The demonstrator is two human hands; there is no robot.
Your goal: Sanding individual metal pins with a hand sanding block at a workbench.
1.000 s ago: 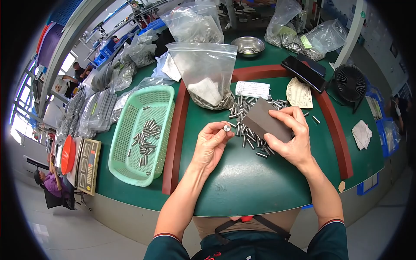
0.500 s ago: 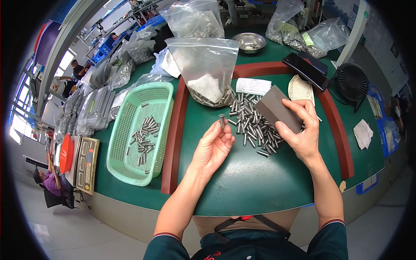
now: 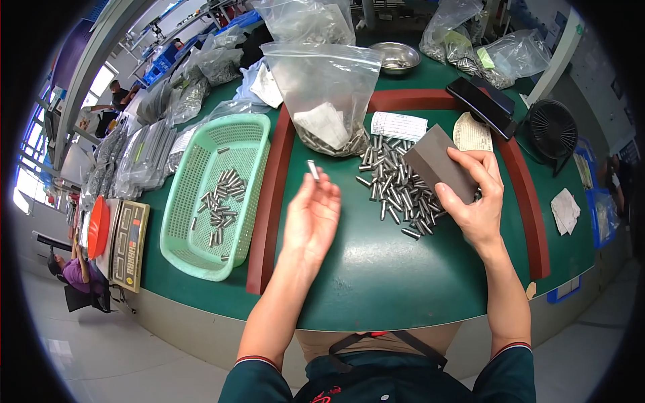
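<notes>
Between the thumb and fingers of my left hand [image 3: 310, 218] is a small metal pin [image 3: 312, 170], held up over the green tabletop beside the red-brown rail. My right hand [image 3: 478, 198] grips a dark grey rectangular block [image 3: 440, 164], thumb on the near side and fingers over the far edge. Partly under that block lies a heap of similar metal pins [image 3: 396, 188]. More pins [image 3: 225, 201] are scattered inside a light green perforated basket [image 3: 176, 232] on the left.
A red-brown rail [image 3: 265, 221] frames the work area. Beyond the heap stand a clear zip bag [image 3: 326, 80] of metal parts and a steel bowl [image 3: 398, 59]. Phones [image 3: 480, 107] and a black fan [image 3: 551, 131] sit at right. A scale [image 3: 129, 245] is at far left.
My left hand has moved left with the pin, toward the basket, and the pin has tilted. My right hand still holds the block over the heap. The whole view has shifted slightly.
</notes>
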